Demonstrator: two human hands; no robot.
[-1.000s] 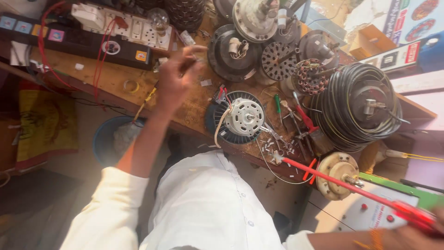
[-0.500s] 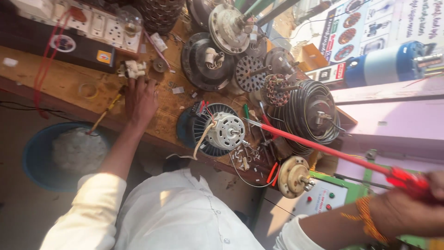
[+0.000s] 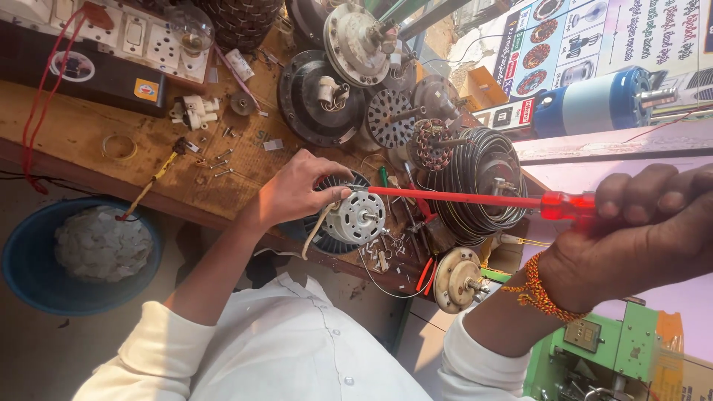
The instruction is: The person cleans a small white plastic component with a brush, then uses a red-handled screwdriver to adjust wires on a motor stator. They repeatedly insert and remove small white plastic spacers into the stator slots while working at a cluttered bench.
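My left hand (image 3: 297,194) rests on a small white fan motor (image 3: 358,217) that sits in a black ribbed housing at the front edge of the wooden bench (image 3: 82,122). Its fingers press the motor's top and a cream cable runs under them. My right hand (image 3: 642,226), with a red and yellow thread band at the wrist, grips the red handle of a long red-shafted screwdriver (image 3: 460,197). The shaft is stretched across to the motor, and its metal tip meets the motor beside my left fingertips.
Several dismantled ceiling fan motors (image 3: 321,96) and a wound stator (image 3: 475,174) crowd the bench behind. A white switchboard (image 3: 145,37) with a bulb (image 3: 189,26) stands far left. Loose screws lie nearby. Below the bench is a blue basin (image 3: 30,275); a green machine (image 3: 609,349) stands right.
My left hand came back from the far side of the bench onto the white motor. My right hand swung the screwdriver up until its tip reached the motor.
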